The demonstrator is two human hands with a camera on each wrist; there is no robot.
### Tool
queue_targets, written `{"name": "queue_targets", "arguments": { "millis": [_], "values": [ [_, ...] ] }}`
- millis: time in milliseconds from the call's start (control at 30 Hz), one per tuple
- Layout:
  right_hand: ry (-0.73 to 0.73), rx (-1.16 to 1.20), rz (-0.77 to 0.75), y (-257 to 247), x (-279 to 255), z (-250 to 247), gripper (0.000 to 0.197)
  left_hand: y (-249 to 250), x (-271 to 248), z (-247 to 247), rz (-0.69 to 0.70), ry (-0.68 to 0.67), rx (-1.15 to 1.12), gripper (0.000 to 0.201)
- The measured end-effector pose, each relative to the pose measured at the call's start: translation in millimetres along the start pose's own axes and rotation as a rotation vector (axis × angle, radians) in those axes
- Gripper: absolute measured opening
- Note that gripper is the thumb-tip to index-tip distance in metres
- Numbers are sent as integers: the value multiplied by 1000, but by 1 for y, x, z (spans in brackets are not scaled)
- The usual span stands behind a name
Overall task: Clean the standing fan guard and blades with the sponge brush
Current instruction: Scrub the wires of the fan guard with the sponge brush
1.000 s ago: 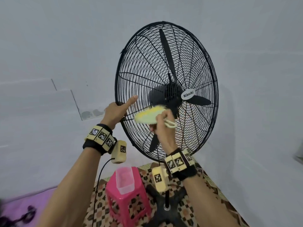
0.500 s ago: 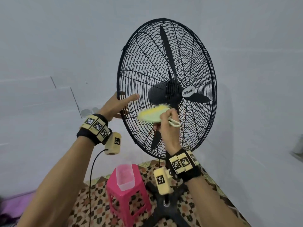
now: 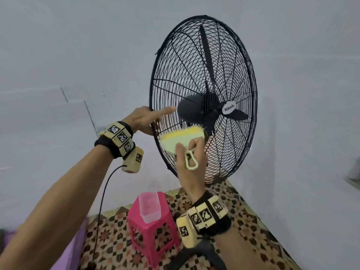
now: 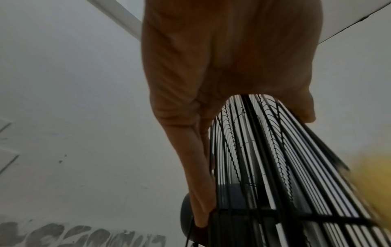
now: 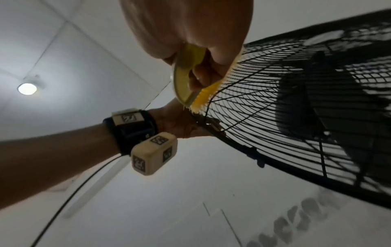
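A black standing fan's wire guard (image 3: 233, 75) faces right, with dark blades (image 3: 206, 51) behind it. My left hand (image 3: 144, 119) holds the guard's left rim, fingers (image 4: 201, 183) lying along the back grill toward the motor and the thumb on the front. My right hand (image 3: 190, 158) grips a pale yellow sponge brush (image 3: 181, 138) by its loop handle. The brush's yellow face presses on the front guard just below the hub. In the right wrist view the sponge brush (image 5: 186, 80) meets the wire guard (image 5: 275, 117) above my left hand (image 5: 180, 123).
A pink plastic stool (image 3: 153, 227) carries a clear container (image 3: 150, 207) below the fan. The fan's black base (image 3: 204, 254) stands on a patterned mat (image 3: 243, 221). A black cable (image 3: 103, 191) hangs from my left wrist. White walls are close behind and to the right.
My left hand has settled onto the rim and its index finger now reaches toward the motor. The brush's handle has swung downward while its face stays on the guard below the hub.
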State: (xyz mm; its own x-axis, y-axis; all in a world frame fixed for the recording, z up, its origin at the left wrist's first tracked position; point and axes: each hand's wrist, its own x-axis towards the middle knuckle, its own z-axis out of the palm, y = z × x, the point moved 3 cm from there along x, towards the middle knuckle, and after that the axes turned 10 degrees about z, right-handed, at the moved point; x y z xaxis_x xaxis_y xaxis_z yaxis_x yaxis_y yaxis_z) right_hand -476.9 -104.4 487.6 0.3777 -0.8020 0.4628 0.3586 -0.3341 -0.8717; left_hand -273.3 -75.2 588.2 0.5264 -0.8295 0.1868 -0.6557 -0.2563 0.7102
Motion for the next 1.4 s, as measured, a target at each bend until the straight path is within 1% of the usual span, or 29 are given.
{"name": "queue_targets", "arguments": {
  "millis": [67, 133, 200, 267, 333, 367, 400, 467, 500, 533, 567, 667, 700, 733, 833, 867, 900, 967, 1000, 1033, 1067, 1133, 1167, 1200, 1233, 1300, 1333, 1367, 1400],
  "values": [
    [-36, -67, -98, -2, -10, 6, 26, 6, -2, 6, -11, 13, 47, 114],
    [-74, -118, -147, -3, -16, 9, 24, 12, -6, 12, -9, 32, 81, 119],
    [-72, -149, -159, -2, -20, 8, 22, 16, -8, 17, -12, 51, 73, 114],
    [21, -141, -150, 1, -18, -3, 19, 20, -11, 22, 2, 67, 20, 95],
    [205, -99, -85, 6, -12, -16, 18, 27, -13, 26, 39, 58, 33, 73],
    [276, -67, -59, 8, -10, -20, 18, 29, -14, 28, 47, 50, 39, 66],
    [296, -46, -64, 8, -12, -19, 18, 30, -14, 28, 31, 57, 12, 66],
    [171, -58, -133, 4, -23, -4, 19, 31, -14, 29, 2, 65, -53, 75],
    [88, -87, -162, 2, -30, 3, 18, 32, -13, 30, 16, 53, -20, 71],
    [56, -115, -173, 3, -32, 5, 17, 34, -15, 31, 28, 31, 39, 65],
    [90, -127, -165, 4, -29, 2, 16, 33, -16, 31, 27, 16, 66, 63],
    [362, -62, -107, 7, -9, -26, 19, 32, -18, 27, -15, 26, 46, 93],
    [388, -37, -108, 7, -5, -32, 20, 32, -18, 27, -26, 30, 54, 104],
    [341, -26, -127, 5, -5, -32, 21, 33, -19, 26, -46, 27, 64, 114],
    [25, -118, -157, 2, -18, -10, 20, 35, -18, 26, -40, 26, 86, 126],
    [6, -154, -150, 3, -18, -9, 20, 35, -19, 25, -47, 31, 77, 130],
    [56, -157, -123, 4, -15, -13, 19, 34, -19, 26, -56, 36, 60, 136],
    [267, -93, -54, 4, -1, -31, 16, 33, -20, 26, -66, 54, 34, 147],
    [350, -58, -37, 3, 3, -41, 16, 34, -21, 26, -66, 59, 25, 150],
    [363, -45, -46, 1, 5, -45, 17, 34, -22, 25, -64, 63, 17, 151],
    [295, -50, -80, -2, 3, -43, 19, 35, -23, 25, -64, 62, 17, 149],
    [38, -96, -154, -10, -11, -26, 20, 38, -25, 25, -62, 59, 36, 143],
    [-58, -133, -153, -11, -16, -20, 20, 39, -26, 25, -65, 55, 37, 144],
    [-72, -158, -120, -9, -15, -20, 19, 39, -27, 26, -74, 48, 36, 146],
    [-8, -152, -70, -6, -9, -26, 17, 38, -27, 26, -79, 44, 34, 148],
    [193, -38, 9, -3, 9, -45, 15, 37, -26, 26, -76, 58, 21, 152],
    [240, 18, 29, -2, 14, -53, 16, 37, -27, 26, -74, 62, 11, 152],
    [217, 42, 24, -3, 16, -54, 18, 37, -27, 26, -73, 64, 3, 152],
    [135, 31, -1, -5, 13, -49, 19, 38, -26, 27, -74, 65, 0, 151]
  ]
}}
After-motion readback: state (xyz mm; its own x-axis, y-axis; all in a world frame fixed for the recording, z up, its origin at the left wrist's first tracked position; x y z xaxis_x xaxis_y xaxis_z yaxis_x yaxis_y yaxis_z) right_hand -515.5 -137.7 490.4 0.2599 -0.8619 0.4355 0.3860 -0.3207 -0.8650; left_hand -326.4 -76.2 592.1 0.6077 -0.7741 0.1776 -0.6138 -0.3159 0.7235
